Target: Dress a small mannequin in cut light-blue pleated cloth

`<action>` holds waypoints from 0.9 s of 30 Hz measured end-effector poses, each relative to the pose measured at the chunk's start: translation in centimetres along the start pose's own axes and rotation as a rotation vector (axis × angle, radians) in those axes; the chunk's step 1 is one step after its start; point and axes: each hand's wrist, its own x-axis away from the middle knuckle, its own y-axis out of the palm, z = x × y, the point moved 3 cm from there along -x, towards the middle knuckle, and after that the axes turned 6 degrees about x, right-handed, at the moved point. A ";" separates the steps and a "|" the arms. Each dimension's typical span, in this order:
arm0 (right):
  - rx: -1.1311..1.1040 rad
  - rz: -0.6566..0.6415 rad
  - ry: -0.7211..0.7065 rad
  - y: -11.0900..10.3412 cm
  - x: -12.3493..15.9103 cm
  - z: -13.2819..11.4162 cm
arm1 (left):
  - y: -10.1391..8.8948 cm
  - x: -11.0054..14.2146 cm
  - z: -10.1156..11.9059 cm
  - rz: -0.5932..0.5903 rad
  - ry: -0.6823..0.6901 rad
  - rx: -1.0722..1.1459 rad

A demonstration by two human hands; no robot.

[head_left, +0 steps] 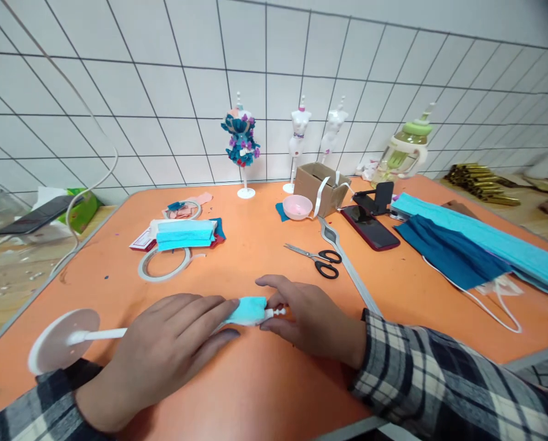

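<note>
A small white doll mannequin lies on its side near the front of the orange table, its round base to the left and its neck knob to the right. Light blue fabric is wrapped around its torso. My left hand is closed over the mannequin and the fabric, fingers pressing on them. At the neck end, my right hand has its thumb and fingers curled around the top edge, touching the fabric. Beyond my right hand lie black-handled scissors.
A roll of white tape and folded blue fabric lie at left. Behind stand a dressed mannequin, two bare ones, a pink bowl and a cardboard box. A phone, blue fabric and a green-lidded bottle are at right.
</note>
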 end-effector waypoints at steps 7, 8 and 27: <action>0.365 0.095 -0.161 -0.1 0.3 -0.7 | -0.8 -0.1 -0.1 0.091 -0.027 0.029; 0.397 0.107 -0.188 -0.1 0.3 -0.9 | -0.8 -0.2 -0.1 0.107 -0.019 0.017; 0.545 0.028 -0.367 0.3 0.5 -1.1 | -0.7 -0.7 1.0 0.013 -0.076 0.178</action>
